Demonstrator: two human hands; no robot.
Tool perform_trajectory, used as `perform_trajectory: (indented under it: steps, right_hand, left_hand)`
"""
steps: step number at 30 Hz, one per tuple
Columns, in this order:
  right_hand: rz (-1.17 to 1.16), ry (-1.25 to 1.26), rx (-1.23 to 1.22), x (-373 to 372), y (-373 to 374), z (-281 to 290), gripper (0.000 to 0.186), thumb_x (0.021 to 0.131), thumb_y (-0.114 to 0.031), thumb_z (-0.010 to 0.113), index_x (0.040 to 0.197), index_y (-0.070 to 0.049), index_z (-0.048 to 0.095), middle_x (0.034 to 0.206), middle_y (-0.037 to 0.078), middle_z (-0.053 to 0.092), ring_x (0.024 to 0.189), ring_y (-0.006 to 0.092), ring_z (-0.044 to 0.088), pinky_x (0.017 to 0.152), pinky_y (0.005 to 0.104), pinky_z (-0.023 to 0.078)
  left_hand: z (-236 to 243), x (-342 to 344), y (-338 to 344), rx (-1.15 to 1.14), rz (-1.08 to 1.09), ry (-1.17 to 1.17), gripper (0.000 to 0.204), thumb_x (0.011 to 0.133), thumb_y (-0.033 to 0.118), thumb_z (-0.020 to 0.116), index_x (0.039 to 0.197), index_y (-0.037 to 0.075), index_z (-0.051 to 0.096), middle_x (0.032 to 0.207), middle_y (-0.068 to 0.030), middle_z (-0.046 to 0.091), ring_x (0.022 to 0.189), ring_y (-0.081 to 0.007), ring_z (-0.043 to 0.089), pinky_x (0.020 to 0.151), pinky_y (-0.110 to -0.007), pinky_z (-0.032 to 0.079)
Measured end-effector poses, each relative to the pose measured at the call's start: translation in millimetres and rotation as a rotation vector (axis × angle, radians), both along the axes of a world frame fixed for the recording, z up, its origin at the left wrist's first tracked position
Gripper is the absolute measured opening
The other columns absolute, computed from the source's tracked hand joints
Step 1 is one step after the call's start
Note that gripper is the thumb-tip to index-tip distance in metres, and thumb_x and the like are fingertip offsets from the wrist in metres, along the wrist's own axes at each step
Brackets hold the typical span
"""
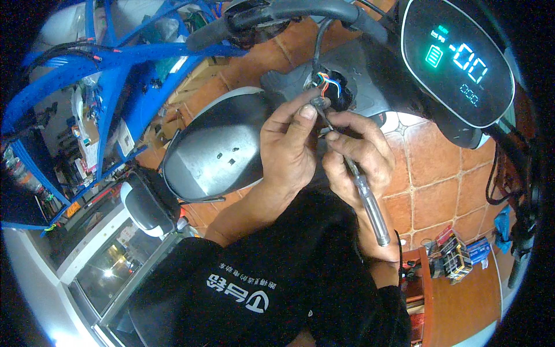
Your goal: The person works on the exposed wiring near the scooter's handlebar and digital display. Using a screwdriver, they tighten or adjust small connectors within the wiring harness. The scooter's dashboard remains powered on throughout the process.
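Head view, looking down over a scooter's handlebar area. The left hand [289, 147] is closed in a pinch, thumb and forefinger gripping a small dark connector [319, 103] at the end of a bundle of coloured wires [327, 82]. The wires emerge from a round opening [341, 92] in the grey steering-column cover [361, 75], so the connector sits just in front of that opening, above both hands. The right hand [358, 156] is curled shut around a screwdriver [365, 199] with a clear handle; the handle projects down and to the right past the wrist, while the thin metal shaft runs up between the two hands to the connector. Whether the tip touches the connector cannot be told. The two hands lie close together, fingers nearly touching.

Upper right: a lit dashboard display [457, 61] with green and white figures. Left of the hands: a glossy grey body panel [217, 150]. Upper left: a blue metal frame [110, 63]. A dark handlebar grip [231, 26] crosses the top. Below lies a terracotta tile floor [439, 168]; at lower right, small boxes [454, 254] rest on a wooden table [462, 301].
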State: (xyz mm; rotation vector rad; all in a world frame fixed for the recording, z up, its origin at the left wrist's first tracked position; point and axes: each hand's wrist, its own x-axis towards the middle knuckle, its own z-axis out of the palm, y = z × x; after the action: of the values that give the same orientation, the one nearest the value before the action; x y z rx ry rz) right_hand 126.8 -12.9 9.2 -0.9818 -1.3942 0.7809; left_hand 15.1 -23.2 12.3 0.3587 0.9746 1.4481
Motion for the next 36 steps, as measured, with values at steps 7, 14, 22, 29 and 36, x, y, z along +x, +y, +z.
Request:
perform_trajectory:
  steps: [7,14,22,29,36]
  right_hand:
    - [-0.050,0.186,-0.288,-7,-10,3,0.014,0.073,0.002,0.067,0.085,-0.003,0.061,0.088,0.015,0.067,0.079,0.0255,0.066,0.073,0.0335,0.052]
    - [0.002,0.238,-0.331,-5,-12,2,0.018,0.072,0.006,0.067,0.087,-0.002,0.060,0.093,0.017,0.066,0.082,0.0238,0.066,0.073,0.0314,0.052]
    - [-0.040,0.203,-0.255,-9,-10,-4,0.017,0.071,0.007,0.068,0.084,-0.002,0.061,0.092,0.018,0.067,0.082,0.0232,0.067,0.071,0.0297,0.052]
    - [-0.065,0.148,-0.156,-8,-5,-6,0.018,0.071,0.007,0.068,0.084,-0.002,0.061,0.088,0.017,0.068,0.078,0.0234,0.068,0.067,0.0289,0.053]
    - [-0.017,0.123,-0.229,-3,-5,3,0.018,0.072,0.007,0.068,0.085,-0.002,0.060,0.088,0.018,0.067,0.076,0.0230,0.068,0.065,0.0287,0.053]
  left_hand:
    - [1,4,0,0.001,0.037,0.034,0.026,0.091,0.004,0.053,0.115,-0.005,0.056,0.102,-0.0135,0.062,0.092,-0.0190,0.061,0.085,-0.031,0.049]
    - [-1,2,1,0.021,0.028,0.020,0.026,0.090,0.004,0.054,0.115,-0.005,0.056,0.103,-0.0148,0.062,0.093,-0.0195,0.061,0.085,-0.032,0.050]
    - [-2,1,2,0.026,0.037,0.033,0.025,0.091,0.005,0.054,0.114,-0.004,0.056,0.103,-0.0150,0.063,0.093,-0.0199,0.061,0.086,-0.033,0.050]
    - [0,3,2,0.027,0.029,0.003,0.026,0.091,0.005,0.054,0.114,-0.005,0.055,0.102,-0.0150,0.062,0.092,-0.0199,0.061,0.084,-0.033,0.051]
    - [0,3,2,0.039,0.031,0.006,0.026,0.091,0.006,0.053,0.115,-0.006,0.055,0.102,-0.0152,0.062,0.091,-0.0194,0.061,0.084,-0.032,0.051]
